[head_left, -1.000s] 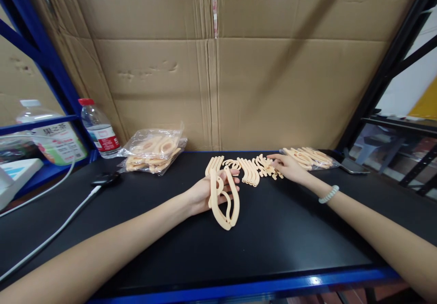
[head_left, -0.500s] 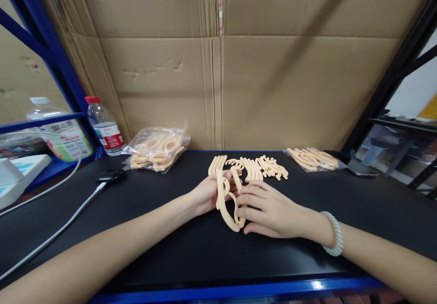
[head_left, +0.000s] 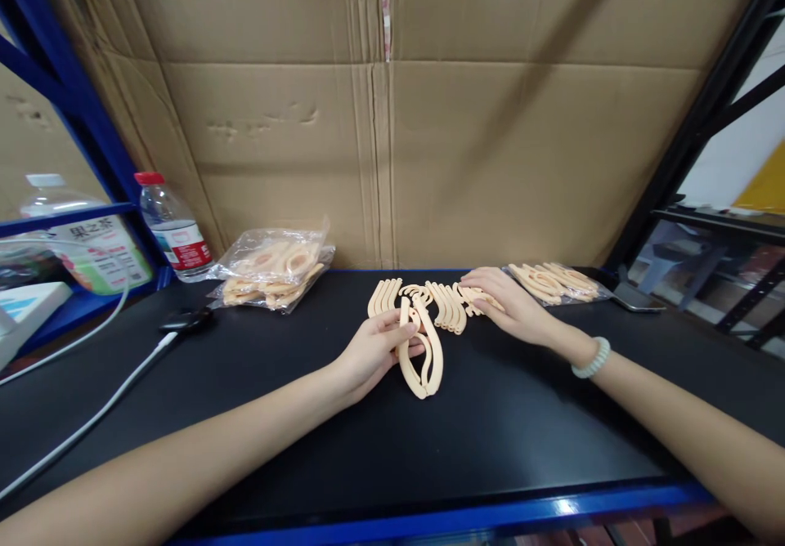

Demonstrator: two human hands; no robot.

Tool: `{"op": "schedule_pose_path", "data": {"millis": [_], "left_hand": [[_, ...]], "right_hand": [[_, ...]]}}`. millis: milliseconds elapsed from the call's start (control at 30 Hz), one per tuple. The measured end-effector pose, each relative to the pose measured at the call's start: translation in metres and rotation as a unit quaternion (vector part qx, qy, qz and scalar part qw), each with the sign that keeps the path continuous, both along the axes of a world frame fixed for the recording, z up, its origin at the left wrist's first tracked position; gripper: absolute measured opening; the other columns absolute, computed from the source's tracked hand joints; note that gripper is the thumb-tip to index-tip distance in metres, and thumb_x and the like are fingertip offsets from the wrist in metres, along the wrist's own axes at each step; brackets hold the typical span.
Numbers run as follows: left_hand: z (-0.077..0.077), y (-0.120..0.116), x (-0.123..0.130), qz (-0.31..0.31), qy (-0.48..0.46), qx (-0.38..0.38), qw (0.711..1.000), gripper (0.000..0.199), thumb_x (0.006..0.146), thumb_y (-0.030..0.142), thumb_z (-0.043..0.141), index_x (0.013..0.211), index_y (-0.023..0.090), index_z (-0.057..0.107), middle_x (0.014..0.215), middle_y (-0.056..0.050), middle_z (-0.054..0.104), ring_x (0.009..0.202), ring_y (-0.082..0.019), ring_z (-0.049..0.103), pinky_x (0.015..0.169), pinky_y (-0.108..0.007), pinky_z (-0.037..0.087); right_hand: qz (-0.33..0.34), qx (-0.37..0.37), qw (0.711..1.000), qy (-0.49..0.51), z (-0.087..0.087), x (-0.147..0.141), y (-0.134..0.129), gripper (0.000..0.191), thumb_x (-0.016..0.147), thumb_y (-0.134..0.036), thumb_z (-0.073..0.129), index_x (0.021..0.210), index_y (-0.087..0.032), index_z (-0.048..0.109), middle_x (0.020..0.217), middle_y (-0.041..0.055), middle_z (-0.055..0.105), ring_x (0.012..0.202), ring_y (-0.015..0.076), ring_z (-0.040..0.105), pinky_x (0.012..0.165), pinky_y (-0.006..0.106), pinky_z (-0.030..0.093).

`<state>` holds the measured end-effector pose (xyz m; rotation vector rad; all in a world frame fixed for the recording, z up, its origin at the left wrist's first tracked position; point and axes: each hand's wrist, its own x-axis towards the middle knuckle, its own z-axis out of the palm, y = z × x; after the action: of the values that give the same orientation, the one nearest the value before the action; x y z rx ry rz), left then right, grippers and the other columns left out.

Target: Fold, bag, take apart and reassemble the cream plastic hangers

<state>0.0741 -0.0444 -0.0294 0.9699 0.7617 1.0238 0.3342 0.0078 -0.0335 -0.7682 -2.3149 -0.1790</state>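
My left hand point(head_left: 379, 351) is closed on a beige plastic folding hanger point(head_left: 434, 366), thumb in front and fingers behind. Two long curved arms of this hanger meet at its lower end, with thinner curved pieces between them. Farther back on the right, my right hand point(head_left: 506, 301) lies over a pile of small S-shaped beige pieces point(head_left: 471, 301), fingers stretched out and covering part of it. Between the hands, long curved strips point(head_left: 446, 307) lie side by side. A matching row of strips point(head_left: 384, 294) and some arched pieces point(head_left: 417, 291) are just behind the hanger.
Clear bags of beige parts point(head_left: 270, 268) sit at the back left; another bag point(head_left: 555, 282) is at the back right beside a phone-like flat object point(head_left: 638, 297). A red-capped bottle point(head_left: 177, 231) and a white cable point(head_left: 104, 403) are left. Cardboard point(head_left: 275, 121) walls the back of the black table point(head_left: 491, 448).
My right hand has left the hanger and moved back and right onto the pile of small pieces. My left hand keeps the hanger, whose arms now show fully. The view has shifted slightly.
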Motion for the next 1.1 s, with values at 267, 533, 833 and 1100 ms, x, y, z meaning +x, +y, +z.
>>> {"op": "schedule_pose_path", "data": {"millis": [267, 533, 833, 1100], "left_hand": [[0.000, 0.001, -0.002, -0.001, -0.003, -0.006, 1.000, 0.009, 0.085, 0.004, 0.060, 0.087, 0.009, 0.067, 0.088, -0.008, 0.068, 0.076, -0.012, 0.065, 0.078, -0.025, 0.056], [0.000, 0.002, -0.001, -0.006, -0.006, -0.010, 1.000, 0.008, 0.084, 0.005, 0.062, 0.084, 0.010, 0.068, 0.086, -0.008, 0.069, 0.076, -0.013, 0.065, 0.078, -0.025, 0.055], [0.000, 0.001, -0.002, -0.008, -0.004, -0.007, 1.000, 0.012, 0.087, 0.004, 0.056, 0.085, 0.009, 0.067, 0.086, -0.008, 0.068, 0.074, -0.012, 0.065, 0.078, -0.025, 0.055], [-0.004, 0.004, -0.001, -0.003, -0.013, 0.008, 1.000, 0.005, 0.084, 0.009, 0.065, 0.089, 0.010, 0.066, 0.086, -0.007, 0.069, 0.077, -0.013, 0.066, 0.079, -0.026, 0.055]], "right_hand": [[-0.050, -0.133, 0.988, -0.057, -0.032, 0.037, 0.044, 0.047, 0.098, -0.046, 0.033, 0.129, -0.018, 0.056, 0.135, 0.0134, 0.055, 0.130, 0.0256, 0.046, 0.110, 0.051, 0.037], [-0.055, -0.140, 0.986, -0.069, -0.025, 0.035, 0.039, 0.048, 0.097, -0.047, 0.037, 0.137, -0.023, 0.047, 0.148, 0.0127, 0.041, 0.138, 0.0263, 0.035, 0.112, 0.052, 0.032], [-0.057, -0.128, 0.985, -0.102, -0.020, 0.031, 0.037, 0.042, 0.098, -0.044, 0.036, 0.126, -0.019, 0.056, 0.132, 0.0137, 0.055, 0.126, 0.0264, 0.048, 0.107, 0.053, 0.037], [0.003, 0.000, 1.000, 0.003, -0.001, -0.009, -0.007, 0.038, 0.092, -0.036, 0.052, 0.127, -0.020, 0.051, 0.128, 0.0135, 0.058, 0.126, 0.0262, 0.047, 0.105, 0.053, 0.037]]}}
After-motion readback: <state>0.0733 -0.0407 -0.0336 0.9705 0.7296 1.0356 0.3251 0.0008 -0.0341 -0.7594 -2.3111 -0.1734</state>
